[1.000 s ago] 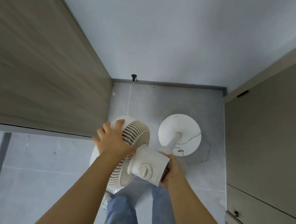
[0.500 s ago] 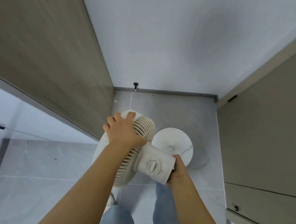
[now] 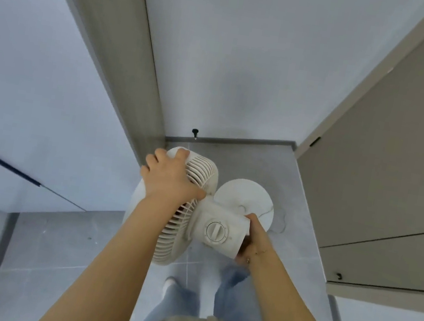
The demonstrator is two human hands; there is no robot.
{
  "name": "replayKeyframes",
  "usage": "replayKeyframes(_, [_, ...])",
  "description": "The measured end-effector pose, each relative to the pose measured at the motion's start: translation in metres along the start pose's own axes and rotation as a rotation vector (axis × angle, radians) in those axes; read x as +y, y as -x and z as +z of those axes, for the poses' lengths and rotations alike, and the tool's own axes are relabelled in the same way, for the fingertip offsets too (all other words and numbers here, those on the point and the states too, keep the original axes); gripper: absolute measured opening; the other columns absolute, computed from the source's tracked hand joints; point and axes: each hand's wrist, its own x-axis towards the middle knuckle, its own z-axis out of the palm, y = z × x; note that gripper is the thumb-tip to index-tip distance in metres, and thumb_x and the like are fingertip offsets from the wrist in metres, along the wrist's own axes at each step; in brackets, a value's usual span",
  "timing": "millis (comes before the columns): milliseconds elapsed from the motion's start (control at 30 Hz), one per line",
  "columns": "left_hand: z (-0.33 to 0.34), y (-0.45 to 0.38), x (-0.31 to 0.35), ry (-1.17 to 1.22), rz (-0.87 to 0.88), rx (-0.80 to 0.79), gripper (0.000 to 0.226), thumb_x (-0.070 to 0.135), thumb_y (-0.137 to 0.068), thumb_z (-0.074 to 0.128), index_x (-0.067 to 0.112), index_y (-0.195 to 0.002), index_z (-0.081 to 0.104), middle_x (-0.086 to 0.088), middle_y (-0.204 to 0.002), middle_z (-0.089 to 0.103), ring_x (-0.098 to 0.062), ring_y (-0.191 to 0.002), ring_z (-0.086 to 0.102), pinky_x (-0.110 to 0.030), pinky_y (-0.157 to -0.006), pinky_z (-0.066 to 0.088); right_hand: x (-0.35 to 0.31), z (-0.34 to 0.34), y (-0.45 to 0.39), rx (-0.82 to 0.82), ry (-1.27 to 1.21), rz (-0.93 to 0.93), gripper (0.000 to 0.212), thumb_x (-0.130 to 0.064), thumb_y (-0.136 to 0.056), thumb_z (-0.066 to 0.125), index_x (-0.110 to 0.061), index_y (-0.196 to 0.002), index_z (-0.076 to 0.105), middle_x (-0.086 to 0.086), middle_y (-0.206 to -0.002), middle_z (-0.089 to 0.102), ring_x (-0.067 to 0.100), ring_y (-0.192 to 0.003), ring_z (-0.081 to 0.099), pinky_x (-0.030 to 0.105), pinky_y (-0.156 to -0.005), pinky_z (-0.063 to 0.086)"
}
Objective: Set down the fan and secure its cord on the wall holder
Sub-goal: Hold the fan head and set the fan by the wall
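I look straight down on a white pedestal fan (image 3: 215,230). My left hand (image 3: 170,181) lies over the top of its ribbed grille (image 3: 190,184) and grips it. My right hand (image 3: 252,240) holds the right side of the motor housing, beside the round dial (image 3: 216,231). The fan's round base (image 3: 244,203) sits low by the grey tiled floor; whether it touches I cannot tell. A thin cord (image 3: 280,222) loops on the floor to the right of the base. A small black peg (image 3: 195,132) sticks out at the bottom of the far wall.
A wooden panel (image 3: 126,63) closes the left side and a grey cabinet (image 3: 386,174) the right, leaving a narrow tiled alcove (image 3: 246,163) ending at a white wall. My legs in jeans (image 3: 229,290) stand just behind the fan.
The view has tilted up and closer to the alcove. The fan and both hands have moved toward the far wall, with the same grips on grille and housing.
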Motion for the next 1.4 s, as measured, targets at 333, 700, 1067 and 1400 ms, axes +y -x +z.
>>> replayKeyframes(333, [0.000,0.078,-0.028,-0.045,-0.068,0.108,0.090,0.052,-0.057,0.077,0.028,-0.134,0.039,-0.012,-0.126,0.040,-0.032,-0.115,0.038,-0.038,-0.095,0.031,0.049,-0.022,0.031,-0.192,0.066,-0.012,0.046,-0.029,-0.085,0.050,-0.009,-0.125,0.061,0.014,-0.112,0.068,0.033,-0.097,0.063,0.050,-0.086,0.052])
replayKeyframes(700, [0.028,0.197,-0.047,-0.085,-0.240,0.180,0.090,0.048,-0.059,0.077,0.025,-0.137,0.037,-0.015,-0.127,0.039,-0.035,-0.115,0.039,-0.041,-0.096,0.032,0.122,-0.075,0.056,-0.309,0.194,0.129,0.025,-0.030,-0.086,0.041,-0.015,-0.082,0.061,0.002,-0.060,0.064,0.020,-0.054,0.065,0.025,-0.052,0.055])
replayKeyframes(1067, [0.025,0.273,-0.128,-0.013,-0.429,0.162,0.090,0.047,-0.060,0.077,0.027,-0.138,0.037,-0.017,-0.135,0.036,-0.037,-0.124,0.034,-0.041,-0.102,0.029,0.206,-0.063,0.076,-0.301,0.425,0.227,0.032,-0.041,-0.083,0.048,-0.016,-0.096,0.063,0.006,-0.075,0.067,0.029,-0.072,0.064,0.039,-0.069,0.054])
replayKeyframes(1400, [0.004,0.343,-0.276,0.100,-0.471,0.228,0.091,0.049,-0.060,0.076,0.028,-0.139,0.036,-0.015,-0.131,0.038,-0.035,-0.120,0.036,-0.041,-0.102,0.030,0.328,0.000,0.123,-0.377,0.536,0.177,0.031,-0.037,-0.083,0.049,-0.015,-0.099,0.064,0.008,-0.073,0.069,0.029,-0.060,0.068,0.044,-0.063,0.058])
